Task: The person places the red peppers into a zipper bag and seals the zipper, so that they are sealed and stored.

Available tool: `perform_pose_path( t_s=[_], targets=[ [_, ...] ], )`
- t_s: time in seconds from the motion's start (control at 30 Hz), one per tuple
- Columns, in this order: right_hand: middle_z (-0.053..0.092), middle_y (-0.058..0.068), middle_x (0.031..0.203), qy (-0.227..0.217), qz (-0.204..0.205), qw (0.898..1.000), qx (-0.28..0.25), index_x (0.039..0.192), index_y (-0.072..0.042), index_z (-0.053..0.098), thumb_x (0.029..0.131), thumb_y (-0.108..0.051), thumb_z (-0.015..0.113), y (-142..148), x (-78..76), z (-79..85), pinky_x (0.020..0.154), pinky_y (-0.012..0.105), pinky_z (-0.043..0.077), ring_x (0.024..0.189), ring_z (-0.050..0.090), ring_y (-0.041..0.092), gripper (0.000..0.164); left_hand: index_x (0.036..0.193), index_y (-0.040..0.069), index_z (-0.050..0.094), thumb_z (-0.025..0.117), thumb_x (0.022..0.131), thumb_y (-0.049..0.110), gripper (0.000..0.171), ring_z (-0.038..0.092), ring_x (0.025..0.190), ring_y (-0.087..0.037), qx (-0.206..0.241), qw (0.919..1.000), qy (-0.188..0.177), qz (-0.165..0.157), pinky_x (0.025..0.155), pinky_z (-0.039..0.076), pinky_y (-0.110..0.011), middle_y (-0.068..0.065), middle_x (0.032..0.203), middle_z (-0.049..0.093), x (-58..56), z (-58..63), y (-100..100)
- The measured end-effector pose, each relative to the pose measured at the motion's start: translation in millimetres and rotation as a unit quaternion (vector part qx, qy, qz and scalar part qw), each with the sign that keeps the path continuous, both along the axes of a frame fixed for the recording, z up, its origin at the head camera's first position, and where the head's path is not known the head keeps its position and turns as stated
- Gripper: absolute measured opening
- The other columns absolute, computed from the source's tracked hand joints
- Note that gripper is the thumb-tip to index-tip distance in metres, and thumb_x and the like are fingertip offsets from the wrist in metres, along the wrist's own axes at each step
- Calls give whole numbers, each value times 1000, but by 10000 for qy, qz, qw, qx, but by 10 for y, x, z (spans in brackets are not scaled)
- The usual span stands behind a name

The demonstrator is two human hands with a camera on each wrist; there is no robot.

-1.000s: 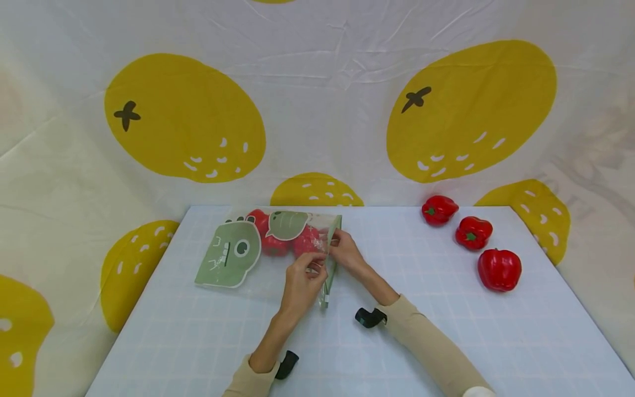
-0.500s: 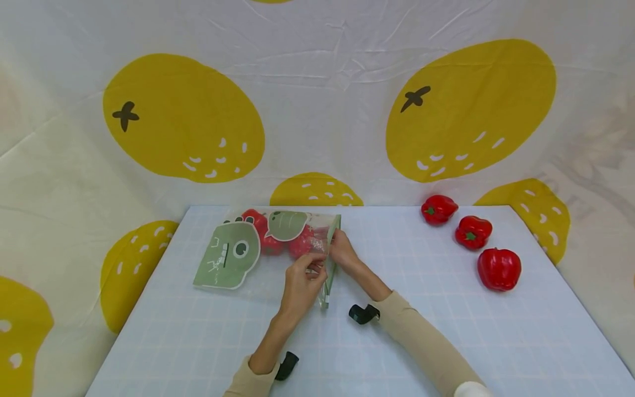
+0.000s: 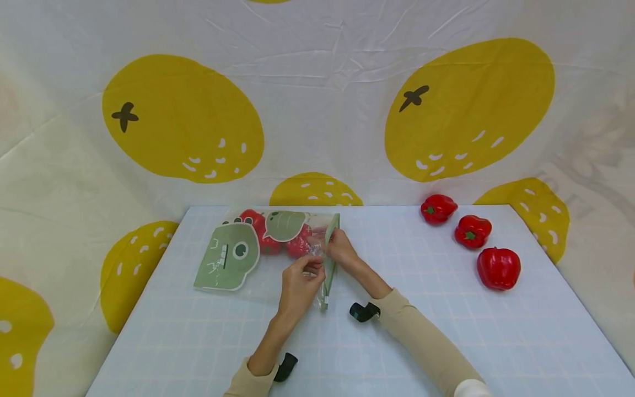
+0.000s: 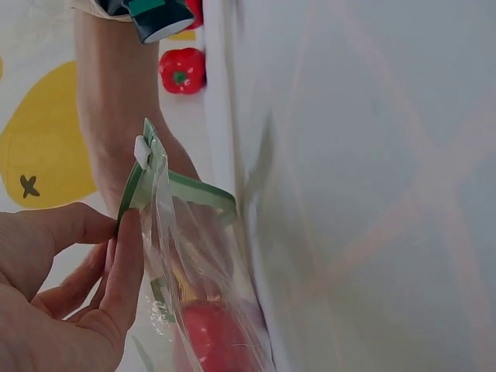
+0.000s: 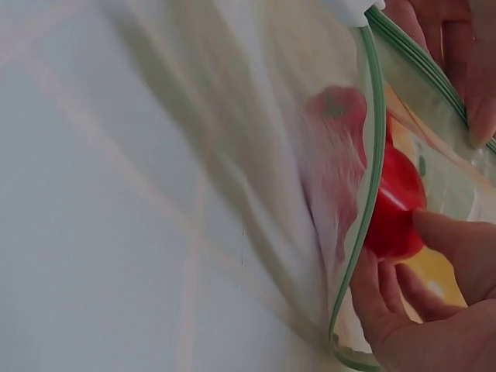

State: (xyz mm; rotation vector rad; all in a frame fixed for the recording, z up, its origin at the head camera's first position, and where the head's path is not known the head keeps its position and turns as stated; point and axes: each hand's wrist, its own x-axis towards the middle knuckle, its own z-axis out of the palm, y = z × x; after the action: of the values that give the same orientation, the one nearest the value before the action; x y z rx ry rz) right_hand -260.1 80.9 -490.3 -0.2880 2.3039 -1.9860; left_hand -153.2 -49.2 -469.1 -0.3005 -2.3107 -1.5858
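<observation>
A clear zip bag [image 3: 225,259] with green monster prints lies on its side on the table, its green-edged mouth facing right. My left hand [image 3: 299,284] pinches the near edge of that mouth; in the left wrist view, thumb and forefinger meet on the green strip beside a white slider [image 4: 142,152]. My right hand [image 3: 342,248] reaches through the mouth. In the right wrist view, its thumb and fingers lie around the lower part of a red bell pepper [image 5: 397,205] in the bag. More red peppers [image 3: 254,219] show through the plastic further left, partly behind the prints.
Three red bell peppers stand at the table's right side: one at the back [image 3: 439,209], one in the middle [image 3: 473,232], one nearer [image 3: 499,269]. A patterned cloth [image 3: 322,121] hangs behind the table [image 3: 397,353].
The pepper by my right hand has shifted slightly left, deeper into the bag, and the right hand has moved a little left with it. My left hand keeps its pinch, barely moving.
</observation>
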Motion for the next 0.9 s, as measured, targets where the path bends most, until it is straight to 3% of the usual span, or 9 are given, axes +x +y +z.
perform_pose_path(
  t_s=[0.07, 0.23, 0.53, 0.73, 0.9],
  targets=[
    [67, 28, 123, -57, 86, 9999, 110, 124, 13, 64, 94, -7, 70, 21, 33, 63, 100, 38, 50, 118, 63, 39, 36, 97, -4, 73, 70, 85, -7, 13, 71, 76, -23, 13, 10000, -2, 40, 67, 61, -25, -14, 87, 73, -1, -6, 2],
    [68, 27, 122, -103, 202, 9986, 481, 126, 10, 64, 96, -13, 69, 118, 74, 117, 91, 34, 54, 114, 65, 38, 38, 97, -4, 74, 71, 86, -6, 12, 71, 75, -21, 53, 9999, -70, 80, 65, 59, -23, -13, 84, 73, -5, -9, 2],
    [69, 19, 114, 40, 367, 9971, 668, 119, 5, 65, 96, -6, 63, 335, 93, 123, 82, 27, 55, 98, 69, 25, 25, 98, -3, 74, 73, 86, -5, 12, 71, 74, -20, 107, 9996, -175, 183, 62, 57, -21, -13, 84, 73, -12, -9, -3],
    [69, 16, 119, 129, 391, 9963, 754, 125, 0, 66, 100, -17, 67, 488, 101, 156, 85, 27, 55, 104, 69, 27, 30, 98, -1, 74, 72, 87, -5, 12, 71, 74, -20, 195, 9993, -244, 209, 64, 58, -21, -9, 85, 73, -25, -28, -3],
    [70, 17, 119, 296, 295, 9957, 823, 125, 1, 66, 100, -22, 68, 621, 83, 150, 92, 34, 55, 109, 68, 32, 34, 98, 0, 74, 72, 87, -4, 12, 71, 74, -20, 200, 9992, -281, 225, 65, 58, -21, -8, 86, 73, -28, -41, 0]
  ],
)
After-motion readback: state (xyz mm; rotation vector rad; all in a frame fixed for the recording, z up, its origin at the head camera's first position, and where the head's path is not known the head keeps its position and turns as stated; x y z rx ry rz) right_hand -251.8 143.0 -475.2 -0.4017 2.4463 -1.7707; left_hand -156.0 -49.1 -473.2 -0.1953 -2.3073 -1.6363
